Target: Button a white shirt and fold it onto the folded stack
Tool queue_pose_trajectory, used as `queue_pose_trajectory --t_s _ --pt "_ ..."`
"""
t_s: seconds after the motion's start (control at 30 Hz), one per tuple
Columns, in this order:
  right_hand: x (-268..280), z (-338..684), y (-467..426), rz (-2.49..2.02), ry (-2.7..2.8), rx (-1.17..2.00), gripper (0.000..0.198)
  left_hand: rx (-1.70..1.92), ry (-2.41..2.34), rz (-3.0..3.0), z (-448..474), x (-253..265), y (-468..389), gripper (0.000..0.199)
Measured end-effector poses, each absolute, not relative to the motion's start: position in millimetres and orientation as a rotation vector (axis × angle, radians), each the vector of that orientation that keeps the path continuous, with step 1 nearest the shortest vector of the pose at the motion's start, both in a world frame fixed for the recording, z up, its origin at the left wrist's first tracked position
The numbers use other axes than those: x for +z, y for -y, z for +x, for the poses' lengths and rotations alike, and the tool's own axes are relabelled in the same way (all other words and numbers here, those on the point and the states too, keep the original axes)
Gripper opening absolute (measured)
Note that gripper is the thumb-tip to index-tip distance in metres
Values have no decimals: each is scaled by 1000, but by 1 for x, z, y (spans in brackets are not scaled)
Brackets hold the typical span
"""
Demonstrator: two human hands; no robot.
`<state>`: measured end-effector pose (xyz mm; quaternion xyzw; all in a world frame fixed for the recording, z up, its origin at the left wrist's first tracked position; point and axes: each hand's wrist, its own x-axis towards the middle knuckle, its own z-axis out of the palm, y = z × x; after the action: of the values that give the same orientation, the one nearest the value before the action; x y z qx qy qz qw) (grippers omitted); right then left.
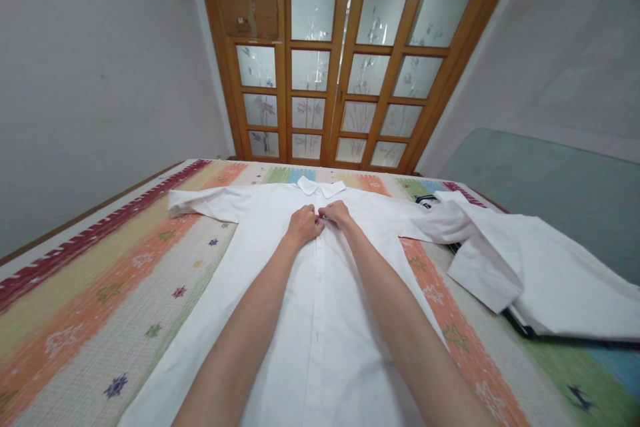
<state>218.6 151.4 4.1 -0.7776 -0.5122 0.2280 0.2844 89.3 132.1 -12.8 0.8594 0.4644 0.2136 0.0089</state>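
Note:
A white collared shirt (280, 280) lies spread out front side up, its collar (321, 187) at the far end and its sleeves reaching out to both sides. My left hand (304, 224) and my right hand (336, 213) meet at the button placket, a little below the collar. The fingers of both hands are pinched on the shirt's front edges. Any button between the fingertips is too small and covered to make out. Lower down, the placket runs straight between my forearms.
The shirt rests on a striped, patterned bed cover (165, 287). At the right, more white clothing (565, 273) is piled over something dark, touching the right sleeve. Beyond the bed stand wooden doors with glass panes (320, 67). A grey-green board (540, 173) leans along the right wall.

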Motion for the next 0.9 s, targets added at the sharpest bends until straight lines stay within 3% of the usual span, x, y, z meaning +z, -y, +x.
queue_pose_trajectory --t_s 0.4,0.9 --pt "2 214 -149 -2112 1374 549 16 686 -1451 2553 86 -10 -131 19" --pt "-6 220 -165 -2060 1421 574 5 789 -1446 2520 86 -14 -134 19"
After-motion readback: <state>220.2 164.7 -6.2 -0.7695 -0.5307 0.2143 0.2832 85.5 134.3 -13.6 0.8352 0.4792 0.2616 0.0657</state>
